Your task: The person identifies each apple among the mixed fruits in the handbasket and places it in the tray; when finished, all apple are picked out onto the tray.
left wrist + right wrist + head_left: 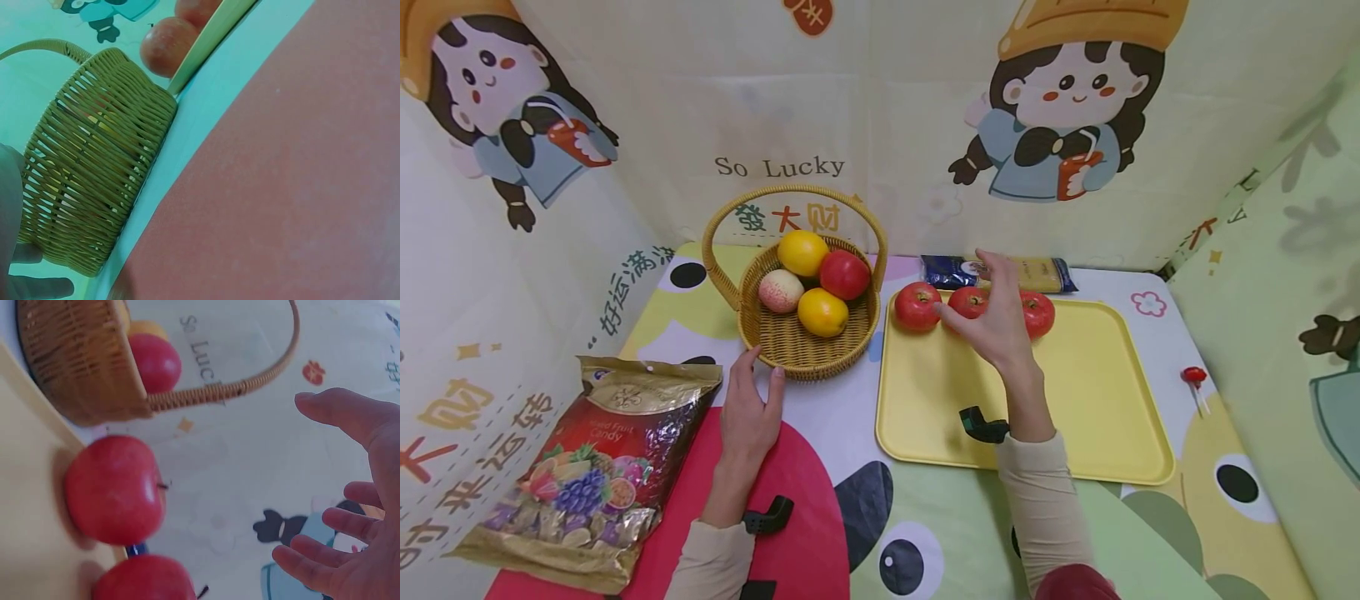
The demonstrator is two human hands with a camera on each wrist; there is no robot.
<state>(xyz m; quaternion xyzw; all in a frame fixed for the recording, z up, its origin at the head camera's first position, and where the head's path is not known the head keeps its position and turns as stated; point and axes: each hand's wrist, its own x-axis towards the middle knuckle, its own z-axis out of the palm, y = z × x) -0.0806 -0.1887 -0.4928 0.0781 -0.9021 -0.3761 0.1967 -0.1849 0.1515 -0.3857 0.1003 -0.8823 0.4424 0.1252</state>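
My right hand [1000, 333] hovers over a row of red apples at the back of the yellow tray [1097, 400]. Its fingers are spread and hold nothing. The leftmost apple [917, 306] shows whole, while the hand partly covers the middle apple [967, 302] and the right apple [1037, 314]. At the near left side of a wicker basket [808, 358], my left hand [751, 417] rests its extended fingers by the wall. Inside the basket lie a red fruit [845, 275], two yellow lemons [823, 312] and a pink speckled peach [780, 291].
A large bag of mixed fruit candy [602, 467] lies left of my left hand. Behind the tray is a blue and yellow packet [1045, 275]. One red lollipop [1193, 377] lies right of the tray. The basket's tall handle [797, 188] arches above it.
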